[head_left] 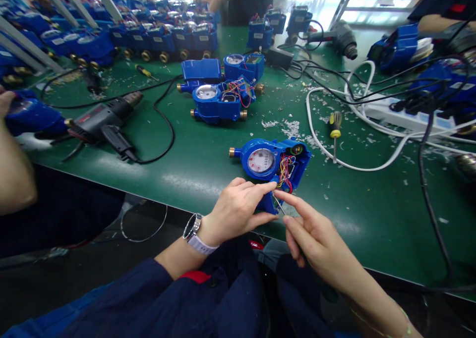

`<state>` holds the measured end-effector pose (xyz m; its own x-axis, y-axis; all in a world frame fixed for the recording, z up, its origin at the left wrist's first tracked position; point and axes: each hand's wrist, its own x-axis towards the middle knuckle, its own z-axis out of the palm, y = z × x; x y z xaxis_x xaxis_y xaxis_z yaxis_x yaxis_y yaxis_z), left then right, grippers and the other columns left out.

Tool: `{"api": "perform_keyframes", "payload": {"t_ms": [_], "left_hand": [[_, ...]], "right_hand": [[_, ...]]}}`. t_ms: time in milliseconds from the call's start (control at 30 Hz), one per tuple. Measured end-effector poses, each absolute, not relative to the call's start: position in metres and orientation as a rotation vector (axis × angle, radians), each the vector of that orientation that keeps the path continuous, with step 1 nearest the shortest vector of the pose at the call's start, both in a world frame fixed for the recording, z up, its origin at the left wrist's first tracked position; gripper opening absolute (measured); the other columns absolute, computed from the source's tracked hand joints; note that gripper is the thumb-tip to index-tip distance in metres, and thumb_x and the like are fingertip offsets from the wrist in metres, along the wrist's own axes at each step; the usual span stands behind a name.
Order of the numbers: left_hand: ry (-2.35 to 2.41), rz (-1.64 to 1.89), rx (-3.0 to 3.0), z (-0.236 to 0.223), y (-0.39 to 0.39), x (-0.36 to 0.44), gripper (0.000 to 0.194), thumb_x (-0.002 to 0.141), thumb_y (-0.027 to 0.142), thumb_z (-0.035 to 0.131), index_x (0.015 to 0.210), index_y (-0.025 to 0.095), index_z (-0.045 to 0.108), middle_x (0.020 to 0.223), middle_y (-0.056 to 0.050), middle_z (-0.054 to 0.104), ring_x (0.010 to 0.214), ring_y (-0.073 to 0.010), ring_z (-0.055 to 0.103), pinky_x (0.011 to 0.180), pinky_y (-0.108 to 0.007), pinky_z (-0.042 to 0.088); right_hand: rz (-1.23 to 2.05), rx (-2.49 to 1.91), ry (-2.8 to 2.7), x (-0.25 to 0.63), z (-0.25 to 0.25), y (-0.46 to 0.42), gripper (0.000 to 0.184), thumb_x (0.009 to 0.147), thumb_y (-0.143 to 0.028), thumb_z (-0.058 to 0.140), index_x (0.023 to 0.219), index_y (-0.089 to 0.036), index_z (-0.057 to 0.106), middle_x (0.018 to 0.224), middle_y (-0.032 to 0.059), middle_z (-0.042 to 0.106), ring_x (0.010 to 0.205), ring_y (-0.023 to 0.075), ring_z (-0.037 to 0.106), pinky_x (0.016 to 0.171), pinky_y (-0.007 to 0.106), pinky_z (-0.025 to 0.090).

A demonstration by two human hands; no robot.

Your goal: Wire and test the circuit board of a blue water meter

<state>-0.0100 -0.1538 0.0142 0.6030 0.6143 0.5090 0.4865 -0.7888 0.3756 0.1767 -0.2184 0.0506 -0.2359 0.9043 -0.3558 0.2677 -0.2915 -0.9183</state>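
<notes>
A blue water meter (261, 160) with a round dial and a brass end lies near the table's front edge. Its side box is uncovered and shows red, yellow and white wires (286, 170). My left hand (241, 204), with a watch on the wrist, grips a small blue housing part (268, 203) with a bit of green board, just in front of the meter. In my right hand (307, 226) is a thin metal screwdriver (279, 205), pinched by thumb and fingers, its tip at that part. The handle is hidden in the palm.
More blue meters (215, 100) stand beyond, with rows of others (159, 35) behind. A heat gun (107, 120) lies left, beside a co-worker's arm (15, 174). Right are a yellow-black screwdriver (335, 125), a white cable (357, 167) and a power strip (409, 115). White scraps (292, 128) litter the green table.
</notes>
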Motion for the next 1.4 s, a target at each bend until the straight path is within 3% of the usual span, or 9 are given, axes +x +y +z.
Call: {"api": "perform_keyframes", "payload": {"t_ms": [300,467,733,1100,1267,1400], "left_hand": [[1.101,1.094,2.484,0.016,-0.160,0.003,0.044,0.082,0.032,0.071,0.117,0.011,0.056,0.089,-0.007,0.075,0.074,-0.0205,0.071,0.073,-0.035,0.052],[1.132,1.066,2.510,0.022,-0.161,0.005,0.043,0.081,0.034,0.072,0.116,0.013,0.056,0.088,-0.007,0.075,0.074,-0.0210,0.071,0.072,-0.035,0.052],[1.153,1.132,2.482,0.034,-0.163,0.003,0.041,0.081,0.030,0.071,0.114,0.012,0.056,0.088,-0.006,0.074,0.074,-0.0203,0.070,0.070,-0.034,0.053],[1.199,1.181,2.348,0.041,-0.163,0.005,0.039,0.079,0.029,0.072,0.112,0.015,0.057,0.082,-0.002,0.072,0.072,-0.0185,0.068,0.069,-0.032,0.054],[1.204,1.178,2.376,0.041,-0.165,0.005,0.041,0.079,0.034,0.075,0.111,0.014,0.059,0.082,-0.003,0.072,0.071,-0.0189,0.067,0.068,-0.033,0.053],[1.158,1.076,2.328,0.035,-0.168,0.003,0.052,0.075,0.042,0.079,0.114,0.015,0.058,0.085,-0.004,0.073,0.071,-0.0181,0.067,0.067,-0.032,0.054]], "right_hand": [[0.899,-1.607,-1.756,0.158,0.037,-0.223,0.047,0.099,-0.024,0.035,0.143,-0.012,0.048,0.048,-0.0021,0.056,0.039,0.0172,0.054,0.044,0.028,0.042],[0.555,-1.660,-1.957,0.161,0.037,-0.224,0.046,0.099,-0.022,0.035,0.142,-0.013,0.051,0.080,0.0119,0.075,0.052,0.0242,0.068,0.047,0.033,0.045],[0.662,-1.604,-1.903,0.161,0.053,-0.220,0.046,0.100,-0.024,0.034,0.141,-0.013,0.053,0.062,0.0052,0.070,0.043,0.0190,0.061,0.043,0.029,0.044],[0.688,-1.565,-1.824,0.155,0.054,-0.220,0.046,0.100,-0.025,0.035,0.142,-0.015,0.050,0.054,0.0005,0.063,0.037,0.0169,0.054,0.044,0.030,0.044],[0.510,-1.585,-1.830,0.164,0.059,-0.215,0.044,0.100,-0.025,0.038,0.141,-0.015,0.052,0.047,-0.0017,0.056,0.035,0.0166,0.051,0.041,0.029,0.040],[0.278,-1.677,-1.486,0.188,0.079,-0.204,0.044,0.097,-0.027,0.049,0.141,-0.023,0.052,0.049,-0.0049,0.053,0.036,0.0142,0.048,0.042,0.028,0.040]]}}
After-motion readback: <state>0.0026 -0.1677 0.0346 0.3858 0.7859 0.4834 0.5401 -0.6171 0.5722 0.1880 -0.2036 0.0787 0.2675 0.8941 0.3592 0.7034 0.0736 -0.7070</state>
